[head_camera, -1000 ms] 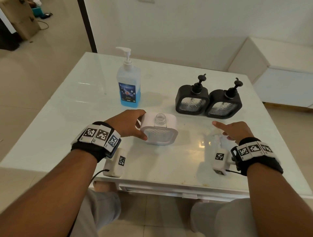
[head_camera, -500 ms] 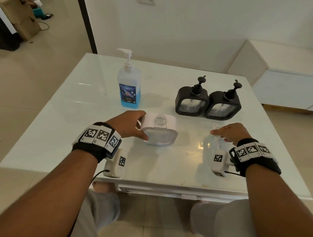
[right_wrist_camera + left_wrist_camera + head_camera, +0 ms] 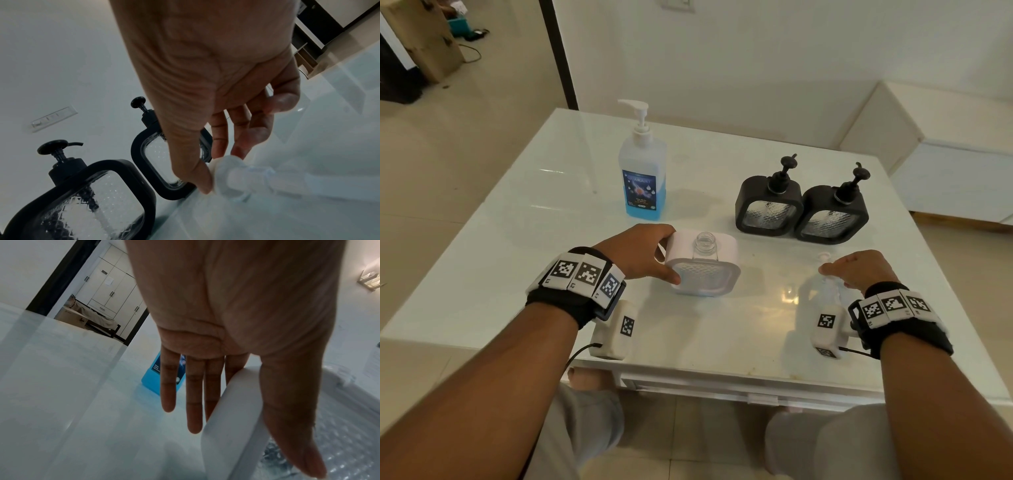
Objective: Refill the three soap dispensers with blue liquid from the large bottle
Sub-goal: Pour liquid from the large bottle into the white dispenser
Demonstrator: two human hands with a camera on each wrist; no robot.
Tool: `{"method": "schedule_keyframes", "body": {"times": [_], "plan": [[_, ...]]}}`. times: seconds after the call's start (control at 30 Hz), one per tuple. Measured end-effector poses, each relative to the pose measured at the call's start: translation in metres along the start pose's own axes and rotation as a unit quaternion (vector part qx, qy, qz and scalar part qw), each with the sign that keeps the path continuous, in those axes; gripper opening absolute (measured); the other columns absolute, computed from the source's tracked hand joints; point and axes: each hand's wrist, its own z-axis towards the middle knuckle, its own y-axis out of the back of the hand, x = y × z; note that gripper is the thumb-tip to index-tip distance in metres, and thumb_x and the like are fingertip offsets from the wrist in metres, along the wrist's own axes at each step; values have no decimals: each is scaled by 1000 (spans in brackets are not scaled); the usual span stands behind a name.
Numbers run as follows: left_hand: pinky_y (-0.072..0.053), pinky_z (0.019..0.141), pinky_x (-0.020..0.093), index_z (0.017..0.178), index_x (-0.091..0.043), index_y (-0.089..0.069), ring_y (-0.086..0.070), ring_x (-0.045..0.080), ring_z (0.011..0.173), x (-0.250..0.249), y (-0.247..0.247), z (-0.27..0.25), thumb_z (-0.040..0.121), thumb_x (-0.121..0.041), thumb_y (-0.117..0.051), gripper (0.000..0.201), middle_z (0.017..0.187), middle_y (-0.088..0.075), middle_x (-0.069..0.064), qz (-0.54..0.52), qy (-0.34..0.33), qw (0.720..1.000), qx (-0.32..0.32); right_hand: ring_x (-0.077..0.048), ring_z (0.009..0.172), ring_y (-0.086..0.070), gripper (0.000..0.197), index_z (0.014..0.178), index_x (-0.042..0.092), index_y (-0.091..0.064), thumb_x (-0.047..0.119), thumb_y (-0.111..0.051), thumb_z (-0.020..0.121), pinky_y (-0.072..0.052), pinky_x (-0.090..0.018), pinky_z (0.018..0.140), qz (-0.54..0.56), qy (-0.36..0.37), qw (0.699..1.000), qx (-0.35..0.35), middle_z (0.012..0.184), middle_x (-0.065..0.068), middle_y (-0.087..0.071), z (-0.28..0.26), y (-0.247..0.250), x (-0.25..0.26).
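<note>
A white soap dispenser [image 3: 703, 270] with its neck uncapped stands at the table's near middle. My left hand [image 3: 661, 255] grips its left side, thumb on the front and fingers behind; the left wrist view shows the same hold on the dispenser [image 3: 232, 418]. My right hand [image 3: 835, 274] pinches the dispenser's pump [image 3: 824, 256], which lies on the table to the right; the pump [image 3: 232, 175] sits between thumb and fingers. The large bottle [image 3: 642, 181] stands behind, its blue liquid low. Two black dispensers [image 3: 768, 209] [image 3: 830, 216] stand capped at the back right.
The white glass-topped table [image 3: 517, 222] has its near edge just under my wrists. A low white cabinet [image 3: 945, 164] stands to the right of the table. My knees are under the front edge.
My right hand, with a finger stretched out one second ago, has curled down and taken the pump between its fingertips. The left hand has kept its hold on the white dispenser.
</note>
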Motion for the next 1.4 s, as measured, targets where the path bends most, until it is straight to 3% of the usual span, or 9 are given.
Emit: {"method": "schedule_keyframes", "body": {"times": [0.3, 0.43, 0.57, 0.77, 0.9, 1.0, 1.13, 1.27, 1.4], "plan": [[-47, 82, 28, 118, -22, -52, -59, 13, 96, 0, 2, -1, 68, -37, -84, 61, 107, -59, -7, -4, -6, 1000, 3, -31, 95, -67, 44, 87, 16, -68, 45, -89, 61, -51, -48, 96, 7, 2, 1000, 18, 102, -9, -70, -4, 2, 2], [-48, 83, 29, 118, -22, -51, -59, 13, 97, 0, 1, -1, 68, -38, -84, 62, 107, -59, -7, 0, -2, 1000, 4, -29, 90, -68, 51, 85, 18, -68, 57, -86, 57, -51, -49, 93, -1, 5, 1000, 5, 96, -5, -71, -4, 6, 3], [-49, 85, 30, 118, -21, -51, -59, 14, 97, 0, 1, 1, 69, -38, -84, 61, 107, -58, -7, 5, 2, 1000, 9, -31, 91, -65, 41, 80, 21, -67, 59, -78, 68, -50, -48, 93, -13, 26, 999, -36, 89, -6, -69, -18, 14, 13], [-44, 85, 28, 124, -19, -48, -57, 16, 101, 3, 6, 1, 71, -36, -82, 65, 114, -56, -5, 18, 5, 1000, 23, -22, 80, -66, 13, 74, 23, -68, 31, -73, 83, -55, -44, 83, 47, 191, 980, -27, 79, 0, -69, -55, 13, 41], [-42, 83, 26, 125, -19, -48, -58, 16, 102, 12, 13, 0, 71, -37, -83, 67, 118, -58, -3, 20, 18, 999, 34, -7, 67, -62, 11, 83, 22, -66, 13, -69, 88, -49, -16, 64, 93, 325, 941, 26, 78, 1, -68, -90, 5, 77], [-42, 83, 26, 127, -20, -48, -58, 16, 102, 14, 15, -1, 70, -37, -83, 70, 118, -58, -4, 15, 24, 999, 36, -7, 72, -61, 5, 91, 19, -69, 16, -71, 87, -54, -21, 69, 139, 382, 913, 33, 84, 0, -69, -103, -8, 115], [-44, 82, 25, 123, -19, -52, -60, 14, 98, 20, 21, -4, 66, -31, -87, 68, 114, -61, -4, 6, 26, 999, 22, -2, 75, -57, 19, 104, 19, -66, 26, -71, 88, -48, -22, 74, 98, 448, 885, 84, 91, 8, -64, -104, -31, 168], [-45, 87, 29, 121, -18, -55, -61, 15, 99, 34, 34, -8, 63, -26, -89, 67, 112, -62, -6, 8, 38, 999, 12, -5, 100, -53, 47, 126, 19, -52, 32, -72, 86, -38, -16, 81, -6, 477, 876, 67, 119, 5, -59, -99, -54, 210], [-46, 91, 33, 118, -19, -57, -62, 15, 98, 45, 42, -12, 61, -22, -90, 66, 111, -64, -6, 0, 44, 999, 9, -17, 131, -44, 90, 148, 17, -28, 39, -80, 78, -36, -29, 103, -64, 466, 877, 92, 148, -3, -42, -95, -69, 240]]}}
